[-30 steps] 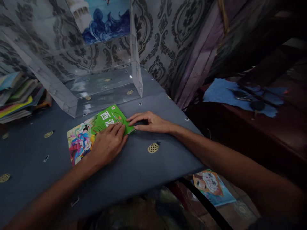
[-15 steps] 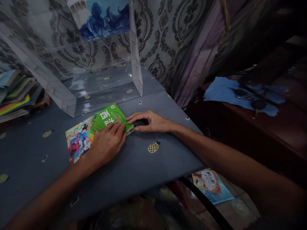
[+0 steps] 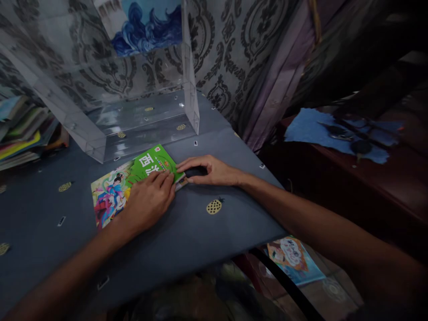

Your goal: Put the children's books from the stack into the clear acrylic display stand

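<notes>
The background at twelve o'clock in the view is filled by a grey patterned fabric (image 3: 207, 40), and the area round eight o'clock is taken up by the desk (image 3: 194, 249), covered in dark grey-blue cloth. At three o'clock a dark red surface (image 3: 361, 176) is seen, well apart from the desk. Toward ten o'clock a clear stand (image 3: 192, 109) is set on the desk, and at eleven a picture of blue waves (image 3: 147, 31) is shown in its upper part. At nine o'clock a loose stack of books (image 3: 25, 133) is piled. On the red surface, between two and three o'clock, a torn-edged blue cloth (image 3: 302, 127) is spread, with small dark objects on it that cannot be made out. Between four and five o'clock, lower than the desk's edge, a blue-and-orange book (image 3: 294, 258) is seen. The green book (image 3: 143, 166) is laid flat on the desk between eight and nine o'clock, in front of the stand, its cover printed with large white characters and a robed figure. It is covered partly by the left hand (image 3: 152, 196), spread palm down, fingers extended close together. Its three o'clock edge is touched by the right hand (image 3: 212, 170), fingers and thumb curved round a gap; whether pages are pinched cannot be told.
</notes>
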A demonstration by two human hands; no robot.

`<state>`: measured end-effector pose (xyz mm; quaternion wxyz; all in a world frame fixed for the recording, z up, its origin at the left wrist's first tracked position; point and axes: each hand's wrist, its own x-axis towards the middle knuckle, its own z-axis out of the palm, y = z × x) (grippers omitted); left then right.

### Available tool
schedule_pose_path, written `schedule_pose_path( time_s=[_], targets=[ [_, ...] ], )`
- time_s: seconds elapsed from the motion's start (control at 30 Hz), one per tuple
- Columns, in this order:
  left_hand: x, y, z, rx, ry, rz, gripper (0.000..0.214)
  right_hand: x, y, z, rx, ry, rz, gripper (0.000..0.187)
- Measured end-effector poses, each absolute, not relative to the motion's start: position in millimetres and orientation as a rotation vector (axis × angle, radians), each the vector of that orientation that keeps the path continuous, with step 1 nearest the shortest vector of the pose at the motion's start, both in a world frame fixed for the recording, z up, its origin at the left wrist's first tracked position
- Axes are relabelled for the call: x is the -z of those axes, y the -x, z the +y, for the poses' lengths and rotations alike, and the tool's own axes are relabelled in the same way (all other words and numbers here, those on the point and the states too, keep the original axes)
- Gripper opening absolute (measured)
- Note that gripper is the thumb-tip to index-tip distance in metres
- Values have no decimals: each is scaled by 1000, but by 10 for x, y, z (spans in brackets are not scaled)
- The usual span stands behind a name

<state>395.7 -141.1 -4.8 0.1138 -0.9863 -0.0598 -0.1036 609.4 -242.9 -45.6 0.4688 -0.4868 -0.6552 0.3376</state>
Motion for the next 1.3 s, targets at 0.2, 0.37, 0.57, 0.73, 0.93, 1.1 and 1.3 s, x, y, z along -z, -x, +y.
schedule_pose_path(
  time_s=[0.2, 0.37, 0.57, 0.73, 0.93, 1.1, 1.3],
  targets=[
    [105, -3946, -1392, 357, 2887, -116, 31, 428, -6081, -2441, -834, 1211, -1617, 30],
    [149, -3940, -1399, 369, 2880, -107, 34, 431, -6074, -2441, -822, 1229, -1615, 23],
    [177, -3936, -1413, 370, 2864, -94, 35, 489, -6088, -2417, -833, 1204, -1596, 17],
    [220, -3934, -1425, 339, 2864, -125, 35, 525, -6100, -2396, -837, 1211, -1596, 15],
    [244, -3935, -1435, 335, 2789, -99, 36, 537, -6085, -2401, -813, 1203, -1606, 15],
    [257, -3929, -1449, 303, 2804, -124, 36, 520, -6060, -2409, -800, 1233, -1604, 16],
    [298, -3842, -1446, 205, 2801, -97, 42, 493, -6056, -2403, -809, 1259, -1590, 18]
  ],
)
